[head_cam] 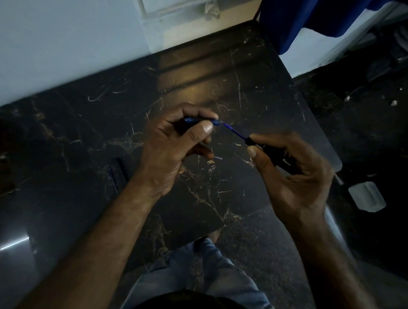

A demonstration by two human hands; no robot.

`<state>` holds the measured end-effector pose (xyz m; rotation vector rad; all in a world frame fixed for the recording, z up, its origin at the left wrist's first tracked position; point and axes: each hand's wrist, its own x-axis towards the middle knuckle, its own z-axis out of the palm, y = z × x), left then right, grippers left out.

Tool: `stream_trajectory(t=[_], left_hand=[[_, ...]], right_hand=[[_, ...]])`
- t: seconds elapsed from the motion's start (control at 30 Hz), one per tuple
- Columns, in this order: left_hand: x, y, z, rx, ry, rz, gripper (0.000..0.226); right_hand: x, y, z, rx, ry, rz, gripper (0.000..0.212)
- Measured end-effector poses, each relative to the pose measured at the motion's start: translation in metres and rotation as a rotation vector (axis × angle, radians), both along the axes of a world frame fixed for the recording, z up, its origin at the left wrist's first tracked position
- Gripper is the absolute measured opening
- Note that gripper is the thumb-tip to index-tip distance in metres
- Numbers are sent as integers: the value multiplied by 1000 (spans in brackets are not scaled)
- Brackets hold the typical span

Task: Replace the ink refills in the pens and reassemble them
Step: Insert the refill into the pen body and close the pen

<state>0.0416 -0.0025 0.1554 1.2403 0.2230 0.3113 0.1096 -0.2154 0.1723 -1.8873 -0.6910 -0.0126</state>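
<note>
A slim blue ink refill [233, 131] is seen stretched between the two hands, above the middle of the table [260, 91]. Its far end is buried in a blue pen piece [201, 121], which is clamped between the thumb and curled fingers of the left hand [173, 143]. Its near end enters a dark pen barrel [271, 155], around which the right hand [291, 173] is closed. The tabletop is made of glossy black stone veined with pale gold, and light is reflected in it. Another dark pen [118, 173] is laid on the table beside the left wrist, partly hidden by it. A clear plastic box [367, 196] is seen on the dark floor to the right.
</note>
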Motion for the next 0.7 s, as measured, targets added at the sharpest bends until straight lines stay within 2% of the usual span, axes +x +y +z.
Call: stream_trajectory(t=[0.23,0.53,0.63,0.7], left_hand=[[-2,2,-2,65,13,-22,13],[-14,22,-3,310,117,-181,9],[-21,17,-9,295,184,-248,9],[-24,6,-15,213,198,-203,6]], right_hand=[[-1,-1,-1,-44,3,42,17],[5,-2,-1,-185,-104,156,17],[-2,7,-7,-219,-138,198,18],[-8,13,-11,-204,-119,190,18]])
